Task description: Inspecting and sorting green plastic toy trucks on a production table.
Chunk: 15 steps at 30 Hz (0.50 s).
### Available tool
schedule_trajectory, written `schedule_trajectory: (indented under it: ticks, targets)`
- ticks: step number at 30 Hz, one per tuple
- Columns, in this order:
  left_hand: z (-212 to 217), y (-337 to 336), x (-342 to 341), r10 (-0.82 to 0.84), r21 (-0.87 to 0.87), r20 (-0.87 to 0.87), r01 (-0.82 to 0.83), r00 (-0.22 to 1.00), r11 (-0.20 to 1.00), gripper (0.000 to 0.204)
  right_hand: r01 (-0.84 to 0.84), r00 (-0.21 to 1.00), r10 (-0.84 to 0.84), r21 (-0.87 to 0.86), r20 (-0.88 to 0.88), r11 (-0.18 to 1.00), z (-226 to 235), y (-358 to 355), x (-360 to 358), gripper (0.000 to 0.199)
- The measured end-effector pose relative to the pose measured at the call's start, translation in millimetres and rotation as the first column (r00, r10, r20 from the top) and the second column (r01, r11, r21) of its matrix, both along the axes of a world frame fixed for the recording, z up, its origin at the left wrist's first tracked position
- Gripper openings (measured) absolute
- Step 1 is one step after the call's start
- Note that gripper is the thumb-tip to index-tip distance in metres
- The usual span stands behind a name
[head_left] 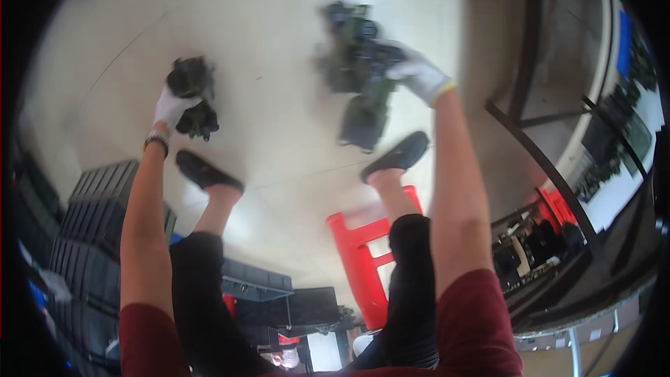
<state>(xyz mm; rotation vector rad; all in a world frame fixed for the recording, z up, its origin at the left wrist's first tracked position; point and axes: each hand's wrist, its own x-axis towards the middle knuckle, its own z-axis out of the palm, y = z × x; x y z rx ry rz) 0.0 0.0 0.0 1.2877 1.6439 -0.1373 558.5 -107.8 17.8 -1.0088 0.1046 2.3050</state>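
Note:
My left hand, in a white glove, is closed on a dark green and black piece with rounded, lumpy ends. Its exact kind does not show. To the right, my gloved right hand reaches forward and grips a larger dark green and black assembly, which has blocky and round parts. Motion smears this assembly, and its fine shape is lost. A boxy dark green end points back toward my right foot. The fingertips of my right hand are partly hidden by the dark parts.
My feet in black shoes stand apart on a pale floor. A red plastic stool is beside my right leg. Stacked dark grey crates stand at left. On the right, a dark metal frame borders a surface holding more dark green parts.

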Motion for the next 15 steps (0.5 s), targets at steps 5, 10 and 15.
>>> schedule_trajectory:
  ticks: [5, 10, 15]
  targets:
    - [-32, -17, 168, 0.622, -0.410, 0.085, -0.541, 0.779, 0.734, 0.049, -0.465, 0.801, 0.379, 0.084, 0.464, 0.881, 56, 48, 54, 0.076]
    - [2, 25, 268, 0.329, -0.296, 0.420, -0.215, 0.846, 0.931, 0.056, -0.571, 0.757, 0.454, 0.136, 0.470, 0.810, 45, 57, 36, 0.068]
    - [17, -35, 239, 0.573, -0.738, 0.316, -0.183, 0.756, 0.649, 0.037, -0.408, 0.886, 0.350, 0.152, 0.303, 0.900, 29, -35, -30, 0.051]
